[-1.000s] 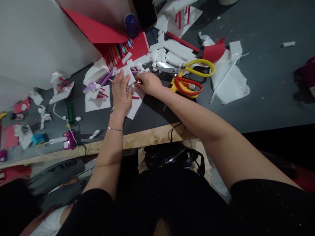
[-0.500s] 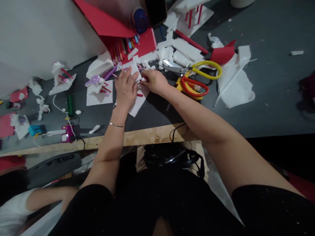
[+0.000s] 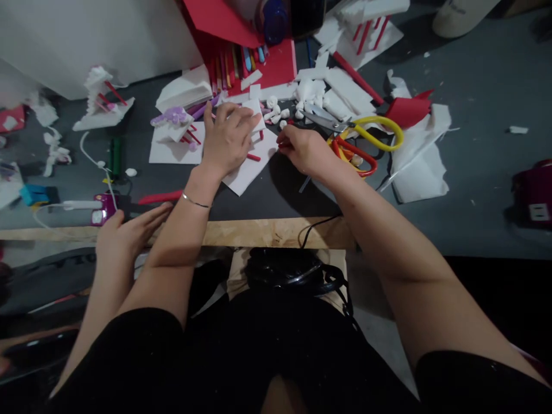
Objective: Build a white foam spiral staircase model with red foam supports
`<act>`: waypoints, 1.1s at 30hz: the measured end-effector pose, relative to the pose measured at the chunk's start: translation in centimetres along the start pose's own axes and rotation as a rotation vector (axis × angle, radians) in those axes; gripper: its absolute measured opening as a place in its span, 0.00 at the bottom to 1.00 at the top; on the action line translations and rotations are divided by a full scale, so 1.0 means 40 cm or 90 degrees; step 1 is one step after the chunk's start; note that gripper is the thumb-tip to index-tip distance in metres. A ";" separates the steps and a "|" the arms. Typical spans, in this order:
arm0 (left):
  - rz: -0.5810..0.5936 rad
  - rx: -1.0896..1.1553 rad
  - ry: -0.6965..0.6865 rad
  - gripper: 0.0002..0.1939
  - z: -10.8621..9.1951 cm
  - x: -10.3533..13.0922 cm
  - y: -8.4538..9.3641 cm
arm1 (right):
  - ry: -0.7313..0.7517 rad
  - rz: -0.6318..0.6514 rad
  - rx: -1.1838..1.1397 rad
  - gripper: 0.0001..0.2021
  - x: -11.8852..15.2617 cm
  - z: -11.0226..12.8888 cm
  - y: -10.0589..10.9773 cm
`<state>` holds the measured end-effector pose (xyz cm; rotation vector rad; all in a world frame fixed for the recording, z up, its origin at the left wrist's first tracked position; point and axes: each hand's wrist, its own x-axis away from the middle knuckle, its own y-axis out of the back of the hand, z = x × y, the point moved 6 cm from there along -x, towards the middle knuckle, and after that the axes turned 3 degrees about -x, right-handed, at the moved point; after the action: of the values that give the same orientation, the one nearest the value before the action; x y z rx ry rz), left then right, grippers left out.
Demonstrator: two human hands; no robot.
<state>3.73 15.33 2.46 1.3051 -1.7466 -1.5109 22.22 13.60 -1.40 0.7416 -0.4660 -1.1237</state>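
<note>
My left hand [image 3: 228, 138] lies with its fingers spread over a small white card piece [image 3: 257, 118], above a white base sheet [image 3: 248, 175]. Red sticks [image 3: 253, 156] show between the piece and the sheet. Just right of the sheet, my right hand [image 3: 308, 150] is closed in a pinch. Something red shows at its fingertips, too small to make out. Scissors [image 3: 375, 135] with yellow and red handles lie beyond that hand. To the left of my left hand stands a small white model [image 3: 175, 135] with a purple top and red sticks.
Another person's hand [image 3: 123, 236] reaches to the table edge at left, near a red strip [image 3: 160, 197]. White scraps [image 3: 349, 89], torn white sheeting [image 3: 416, 167] and coloured sticks [image 3: 228, 66] lie behind my hands. A purple glue gun [image 3: 103, 208] is at left.
My right hand has drawn away rightward from the white piece, while my left hand stays over it. Another person's hand has come to the table edge at left, by a red strip. The view has shifted.
</note>
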 end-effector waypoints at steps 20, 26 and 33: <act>0.005 -0.049 0.035 0.23 -0.012 -0.010 -0.035 | 0.060 -0.063 0.128 0.16 0.125 0.008 0.090; 0.002 -0.047 0.044 0.27 -0.012 -0.029 -0.045 | -0.051 -0.129 0.238 0.12 0.212 -0.068 0.253; -0.065 0.029 0.056 0.26 0.008 -0.019 -0.067 | -0.082 -0.126 0.190 0.09 0.309 -0.080 0.271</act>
<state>4.68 16.32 0.02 1.4814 -1.6908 -1.4538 35.92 5.68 4.06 0.9948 -0.6912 -1.3078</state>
